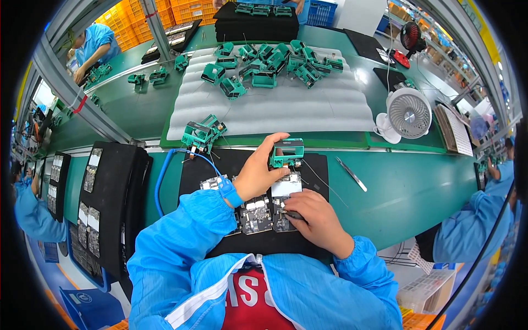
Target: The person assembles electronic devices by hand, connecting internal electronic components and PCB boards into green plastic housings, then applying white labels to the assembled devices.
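My left hand [258, 173], a blue wrist strap round its wrist, grips a green plastic frame [287, 154] with a dark window between thumb and fingers. The frame is at the far end of a circuit board [286, 188] with a white panel. My right hand [318, 220] is closed round a small dark tool [295, 215], whose exact kind is hard to make out. Its fingers rest over the near part of that board. More circuit boards [256, 215] lie beside it on a black foam mat [316, 170]. Two green frames [201, 133] sit just beyond the mat.
Many green frames [264, 78] lie on a white padded sheet [269, 113]. Metal tweezers [352, 174] and a white fan [409, 114] are to the right. Stacked black foam trays [113, 203] with boards stand left. A coiled blue cord [159, 184] runs to my wrist. Co-workers sit on both sides.
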### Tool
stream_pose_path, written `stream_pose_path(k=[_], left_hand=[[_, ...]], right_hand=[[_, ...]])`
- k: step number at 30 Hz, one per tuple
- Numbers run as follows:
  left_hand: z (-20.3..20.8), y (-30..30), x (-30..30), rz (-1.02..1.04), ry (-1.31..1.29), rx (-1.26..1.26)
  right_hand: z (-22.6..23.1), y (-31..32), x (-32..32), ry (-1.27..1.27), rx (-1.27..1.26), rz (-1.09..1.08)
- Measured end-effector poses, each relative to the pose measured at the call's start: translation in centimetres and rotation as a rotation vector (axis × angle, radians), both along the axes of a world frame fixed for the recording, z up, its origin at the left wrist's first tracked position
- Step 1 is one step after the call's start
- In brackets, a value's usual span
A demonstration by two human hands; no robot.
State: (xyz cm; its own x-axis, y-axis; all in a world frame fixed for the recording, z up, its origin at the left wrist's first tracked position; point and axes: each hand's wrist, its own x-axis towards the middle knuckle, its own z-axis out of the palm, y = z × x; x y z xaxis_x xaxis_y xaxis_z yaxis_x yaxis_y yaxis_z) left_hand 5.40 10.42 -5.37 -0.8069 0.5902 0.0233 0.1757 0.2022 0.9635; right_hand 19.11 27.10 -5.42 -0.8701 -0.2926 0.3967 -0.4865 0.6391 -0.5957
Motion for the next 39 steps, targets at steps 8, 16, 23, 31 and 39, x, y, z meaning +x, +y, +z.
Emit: stream_pose_path(k=[8,16,23,31,39], left_hand=[[-0.7,0.3,-0.3,-0.022,0.078,0.004],[-1.7,0.7,0.1,-0.037,0.384,-0.093],[-2.2,0.5,-0.4,-0.056,0.426,-0.034],[-2.9,0.4,-0.5,-0.065,0.428,-0.039],[-1.2,0.1,-0.5,-0.11,0.277,-0.126]], right_hand=[[0.1,-0.1,0.0,0.012,0.052,-0.008],[0.6,1.1,-1.1,-0.092,-0.084,-0.058],[1.4,2.1,-5.6,0.108,0.242,-0.061],[1.3,0.5,-6.5,0.21,0.546,-0.047],[1.9,-0.1,-6.7,0.151,0.593,-0.098]])
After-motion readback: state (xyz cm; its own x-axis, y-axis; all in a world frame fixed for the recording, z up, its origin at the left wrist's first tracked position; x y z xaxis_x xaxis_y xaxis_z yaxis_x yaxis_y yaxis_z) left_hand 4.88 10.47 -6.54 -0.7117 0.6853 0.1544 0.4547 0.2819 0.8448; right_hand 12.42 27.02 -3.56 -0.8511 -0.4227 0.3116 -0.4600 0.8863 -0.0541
